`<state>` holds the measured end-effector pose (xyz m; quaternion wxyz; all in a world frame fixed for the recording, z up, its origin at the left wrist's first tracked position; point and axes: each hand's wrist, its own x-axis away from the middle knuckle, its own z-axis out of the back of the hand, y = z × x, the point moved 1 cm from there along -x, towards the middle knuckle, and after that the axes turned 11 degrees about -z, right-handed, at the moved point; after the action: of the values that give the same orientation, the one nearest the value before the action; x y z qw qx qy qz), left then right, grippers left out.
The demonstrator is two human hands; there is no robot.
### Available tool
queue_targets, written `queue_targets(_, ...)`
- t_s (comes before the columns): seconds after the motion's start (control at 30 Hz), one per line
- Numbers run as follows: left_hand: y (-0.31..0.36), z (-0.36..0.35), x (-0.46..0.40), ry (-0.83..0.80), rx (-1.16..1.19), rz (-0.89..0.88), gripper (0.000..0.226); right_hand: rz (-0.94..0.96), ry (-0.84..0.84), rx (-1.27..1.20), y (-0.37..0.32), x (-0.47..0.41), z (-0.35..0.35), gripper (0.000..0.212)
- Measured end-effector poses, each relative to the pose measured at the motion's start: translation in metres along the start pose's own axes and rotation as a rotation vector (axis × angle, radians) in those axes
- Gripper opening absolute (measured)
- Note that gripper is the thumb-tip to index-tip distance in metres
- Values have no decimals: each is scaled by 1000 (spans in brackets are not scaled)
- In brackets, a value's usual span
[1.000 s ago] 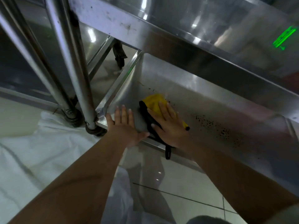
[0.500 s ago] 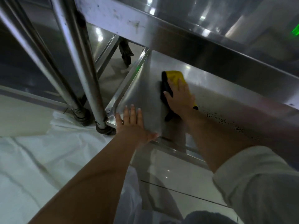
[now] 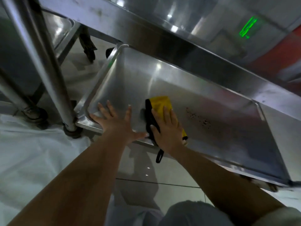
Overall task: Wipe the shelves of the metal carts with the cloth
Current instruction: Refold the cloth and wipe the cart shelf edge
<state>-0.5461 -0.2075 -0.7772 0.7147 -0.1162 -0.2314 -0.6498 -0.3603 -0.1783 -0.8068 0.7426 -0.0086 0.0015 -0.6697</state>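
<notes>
Steel tubing fills the upper left of the frame: two upright posts [image 3: 40,62] of a metal cart run down to the floor, the nearer one ending at a round foot [image 3: 71,132] beside the corner of the bottom shelf [image 3: 219,101]. White sheeting [image 3: 29,154] lies over the floor along the left edge and lower left. A dark caster [image 3: 88,46] of a neighbouring cart shows in the upper left behind the posts.

Moving toward the centre, the left hand [image 3: 117,124] lies flat on the near left part of the bottom shelf, fingers spread wide apart and straight, holding nothing, its thumb pointing right toward the cloth.

Just right of it, at the centre of the frame, the right hand [image 3: 167,129] presses palm-down on the yellow cloth [image 3: 160,103], fingers laid straight over it and the thumb on the cloth's black edge. The cloth sits on the shelf close to its near rim, yellow fabric showing beyond the fingertips, a black hanging loop [image 3: 159,154] dangling over the rim below the wrist.

Right of the cloth, a patch of dark specks [image 3: 198,118] dots the shelf surface. The shelf stretches on to the lower right corner. Above it, running from upper left to the right edge, is the edge of the upper shelf [image 3: 179,51], with a green light reflection [image 3: 248,28] in the upper right. Glossy floor tiles [image 3: 162,185] show at the lower centre.
</notes>
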Motion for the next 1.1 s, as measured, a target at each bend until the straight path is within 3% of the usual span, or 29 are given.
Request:
queue_targets(0.2,0,0,2,-21,23,7,123,268,-48,39,11,-41,10,56)
queue_targets(0.43,1,2,5,-50,40,13,122,-46,-135,-94,52,-99,15,58)
queue_targets(0.57,3,5,4,-33,33,10,127,-297,-93,-144,103,-81,18,58)
queue_targets(0.63,4,3,1,-2,26,3,130,-332,-74,-132,115,-61,18,58)
queue_targets(0.77,9,-7,-5,95,-8,-44,138,-171,1,-52,126,-3,14,57)
queue_targets(0.97,24,-14,-12,141,-38,-84,149,99,-25,-46,134,47,13,55)
queue_targets(1.1,47,-20,-12,152,-45,-232,133,189,-93,-12,129,28,16,54)
